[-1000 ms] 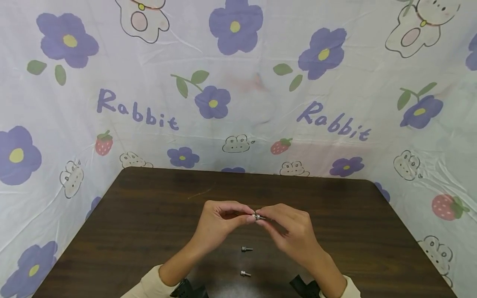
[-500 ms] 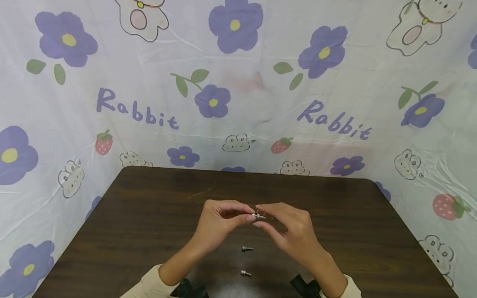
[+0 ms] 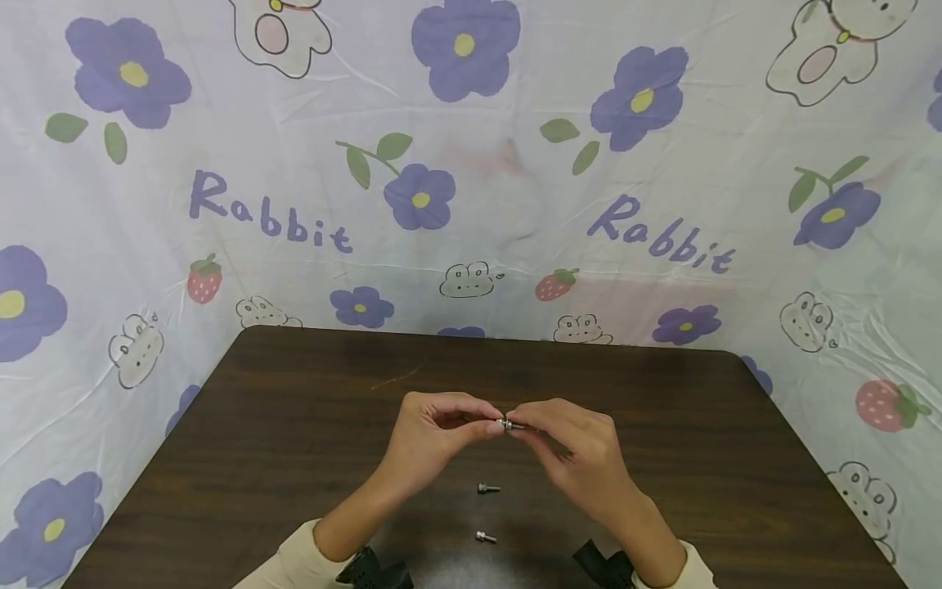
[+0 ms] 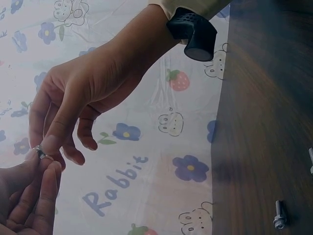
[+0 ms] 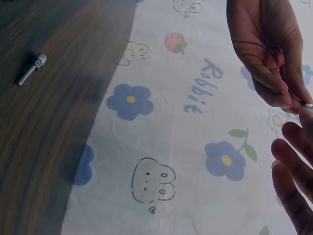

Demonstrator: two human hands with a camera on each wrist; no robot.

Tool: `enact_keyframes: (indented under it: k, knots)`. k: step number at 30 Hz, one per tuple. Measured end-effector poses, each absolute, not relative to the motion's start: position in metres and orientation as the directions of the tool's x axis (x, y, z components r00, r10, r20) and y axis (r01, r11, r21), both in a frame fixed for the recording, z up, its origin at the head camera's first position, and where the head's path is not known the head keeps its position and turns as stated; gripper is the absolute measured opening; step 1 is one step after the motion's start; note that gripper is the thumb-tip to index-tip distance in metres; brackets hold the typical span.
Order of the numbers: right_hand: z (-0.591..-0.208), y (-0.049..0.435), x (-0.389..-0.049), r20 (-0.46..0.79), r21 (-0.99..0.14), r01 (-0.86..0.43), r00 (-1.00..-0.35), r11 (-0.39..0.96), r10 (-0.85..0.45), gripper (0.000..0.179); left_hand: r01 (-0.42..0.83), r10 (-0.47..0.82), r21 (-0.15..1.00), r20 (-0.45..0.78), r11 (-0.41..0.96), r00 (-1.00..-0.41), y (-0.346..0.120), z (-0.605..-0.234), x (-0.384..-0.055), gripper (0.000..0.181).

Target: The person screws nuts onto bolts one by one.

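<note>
Above the dark table, a small metal bolt [image 3: 508, 424] lies roughly level between the hands, with a ring-like part round its shank. My left hand [image 3: 434, 433] pinches its head end between thumb and fingertips. My right hand [image 3: 577, 442] pinches it near the ring-like part, and the shank tip shows between those fingers. Fingertips partly cover the bolt [image 4: 41, 154] in the left wrist view. At the right edge of the right wrist view only a sliver of the bolt [image 5: 305, 104] shows. Two similar bolts rest on the table, one farther [image 3: 488, 488] and one nearer [image 3: 485, 537].
The brown wooden table [image 3: 294, 425] reaches back to a patterned cloth [image 3: 471, 245] that hangs behind and on both sides. Black wrist-worn devices, such as the right one [image 3: 603, 564], sit close above the table's near part.
Half a second ago my right fingertips were parted around the bolt; now they have closed on it again. My left hand keeps its pinch, and the two table bolts have not moved.
</note>
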State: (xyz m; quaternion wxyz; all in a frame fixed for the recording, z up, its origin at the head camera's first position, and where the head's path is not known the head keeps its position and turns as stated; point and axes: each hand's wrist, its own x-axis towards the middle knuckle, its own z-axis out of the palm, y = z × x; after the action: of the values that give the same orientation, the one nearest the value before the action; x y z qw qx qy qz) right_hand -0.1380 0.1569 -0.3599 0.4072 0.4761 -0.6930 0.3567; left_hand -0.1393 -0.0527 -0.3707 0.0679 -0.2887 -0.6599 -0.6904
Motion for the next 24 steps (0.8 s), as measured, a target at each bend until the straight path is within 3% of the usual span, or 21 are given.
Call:
enact_keyframes:
  k: [15, 24]
  knots:
    - [-0.3614, 0.159, -0.1381, 0.888, -0.126, -0.94, -0.249, 0.317, -0.387, 0.02, 0.475, 0.304, 0.872, 0.487, -0.116, -0.819, -0.0524, -0.3715, -0.1406, 0.008]
    - [-0.3629, 0.16, -0.1353, 0.855, -0.19, -0.916, -0.332, 0.354, -0.399, 0.028, 0.477, 0.292, 0.872, 0.488, -0.112, -0.823, -0.052, -0.3728, -0.1404, 0.009]
